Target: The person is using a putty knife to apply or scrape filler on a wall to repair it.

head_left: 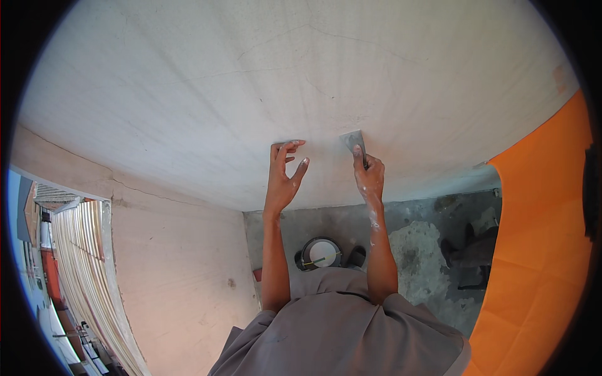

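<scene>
Putty knife [355, 140] sat at the centre of the frame, its grey blade pressed flat to the pale plastered wall [188, 81]. Our right hand [370, 177] had its grip closed round the handle, forefinger laid along the blade. Our left hand [283, 172], just beside it, was open, fingertips touching the wall, holding nothing. A bucket [321, 253] stood on the floor [426, 250] at lower centre.

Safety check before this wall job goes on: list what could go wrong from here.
1. The right hand presses a putty knife on the wall near the left hand; a slip might nick its fingertips.
2. The bucket stands on the floor right below; a step back could knock it over.
</scene>
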`<action>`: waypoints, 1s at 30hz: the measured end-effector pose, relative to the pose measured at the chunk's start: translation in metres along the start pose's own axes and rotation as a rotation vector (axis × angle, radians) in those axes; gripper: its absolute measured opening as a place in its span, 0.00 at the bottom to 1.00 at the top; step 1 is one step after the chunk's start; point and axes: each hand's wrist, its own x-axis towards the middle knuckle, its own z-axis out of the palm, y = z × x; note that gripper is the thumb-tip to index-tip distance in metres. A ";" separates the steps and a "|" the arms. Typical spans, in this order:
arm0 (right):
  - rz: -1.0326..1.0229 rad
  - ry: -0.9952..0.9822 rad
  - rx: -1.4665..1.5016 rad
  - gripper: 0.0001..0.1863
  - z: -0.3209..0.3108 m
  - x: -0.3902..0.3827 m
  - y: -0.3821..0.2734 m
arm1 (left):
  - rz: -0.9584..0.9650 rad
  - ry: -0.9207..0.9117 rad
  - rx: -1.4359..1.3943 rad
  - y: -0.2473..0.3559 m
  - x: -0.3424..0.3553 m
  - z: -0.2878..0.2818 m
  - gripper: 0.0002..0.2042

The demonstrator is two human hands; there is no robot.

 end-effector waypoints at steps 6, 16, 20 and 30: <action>0.007 0.021 0.006 0.40 0.000 -0.005 -0.004 | 0.053 0.006 0.004 -0.005 0.004 -0.002 0.20; -0.018 0.029 -0.140 0.39 -0.012 0.000 -0.011 | 0.081 0.027 -0.029 -0.007 0.002 -0.001 0.17; -0.075 0.091 -0.290 0.39 -0.017 -0.003 -0.021 | 0.065 0.033 -0.020 -0.009 0.001 -0.002 0.17; 0.179 -0.104 0.378 0.39 0.023 -0.011 -0.006 | 0.087 0.031 -0.023 -0.003 0.004 0.001 0.16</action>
